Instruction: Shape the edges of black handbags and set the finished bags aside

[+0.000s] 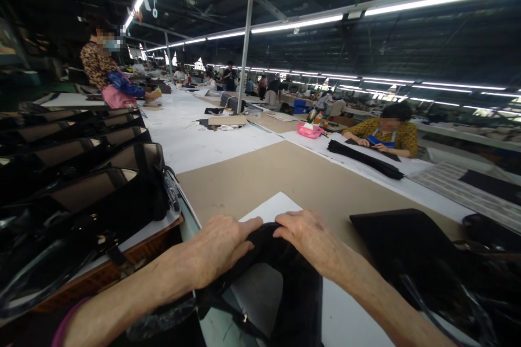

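In the head view, a black handbag [301, 293] is at the bottom centre, its curved top edge facing away from me. My left hand [223, 246] grips that edge from the left, thumb and fingers closed over it. From the right, my right hand [311, 236] pinches the same edge, a short gap from the left fingertips. A thin black strap [232, 312] with a small gold-coloured fitting hangs below my left hand. The bag's lower part runs out of view. A white sheet [280, 203] lies beyond the hands on brown board [252, 176].
Several black bags with beige lining [81, 190] stand in rows at left. Black pieces [411, 233] lie at right, near a bundle of black strips [364, 160]. A pink basket [309, 130] sits farther back. One person [378, 135] works at right, another [109, 70] at left.
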Motion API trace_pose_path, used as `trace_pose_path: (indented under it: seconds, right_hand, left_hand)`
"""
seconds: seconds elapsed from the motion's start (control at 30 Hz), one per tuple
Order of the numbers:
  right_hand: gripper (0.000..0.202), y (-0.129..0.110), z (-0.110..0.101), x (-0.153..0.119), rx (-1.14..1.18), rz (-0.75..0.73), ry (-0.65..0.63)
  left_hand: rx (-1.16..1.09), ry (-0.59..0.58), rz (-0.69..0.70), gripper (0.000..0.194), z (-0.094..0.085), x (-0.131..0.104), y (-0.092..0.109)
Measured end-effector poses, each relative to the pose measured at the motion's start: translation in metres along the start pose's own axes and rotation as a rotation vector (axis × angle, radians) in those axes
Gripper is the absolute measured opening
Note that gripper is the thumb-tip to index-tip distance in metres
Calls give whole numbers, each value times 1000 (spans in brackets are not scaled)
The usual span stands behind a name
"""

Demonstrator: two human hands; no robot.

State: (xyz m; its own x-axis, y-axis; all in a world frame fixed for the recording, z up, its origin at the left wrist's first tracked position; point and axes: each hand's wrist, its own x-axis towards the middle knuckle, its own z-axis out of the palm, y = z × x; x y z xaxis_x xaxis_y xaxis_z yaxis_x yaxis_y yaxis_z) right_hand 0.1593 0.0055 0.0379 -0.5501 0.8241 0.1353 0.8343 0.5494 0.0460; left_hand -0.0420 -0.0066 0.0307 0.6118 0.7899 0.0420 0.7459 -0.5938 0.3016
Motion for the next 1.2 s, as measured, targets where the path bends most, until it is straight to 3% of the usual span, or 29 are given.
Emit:
trace_pose_path:
  seconds: [0.17, 0.33, 0.4, 0.57, 0.7, 0.9, 1.07, 1.2]
  right_hand:
    - [16, 1, 6, 1, -92, -30, 36]
    - [18, 1, 8, 3, -117, -26, 51]
    - [22, 1, 7, 4, -119, -16, 51]
    - [22, -2, 7, 6, -116, -22, 55]
    - [24, -3, 7, 6, -82, -7, 48]
    - [26, 0, 2, 3, -21, -26, 40]
    - [26, 5, -11, 15, 183, -75, -13]
    - [15, 7, -8, 30, 284, -67, -83]
  left_hand:
    - [215, 30, 30, 14, 7, 11, 8]
    - [382, -74, 105, 38, 1, 25, 16]
    - [385, -118, 105, 38, -3, 31, 17]
    - [361, -91, 110, 4, -4, 41, 9]
    - [321, -10, 94, 23, -2, 42, 5]
    - [229, 9, 117, 30, -7, 36, 9]
    - [92, 62, -44, 29, -10, 23, 15]
    - [35, 120, -216, 31, 1, 13, 10]
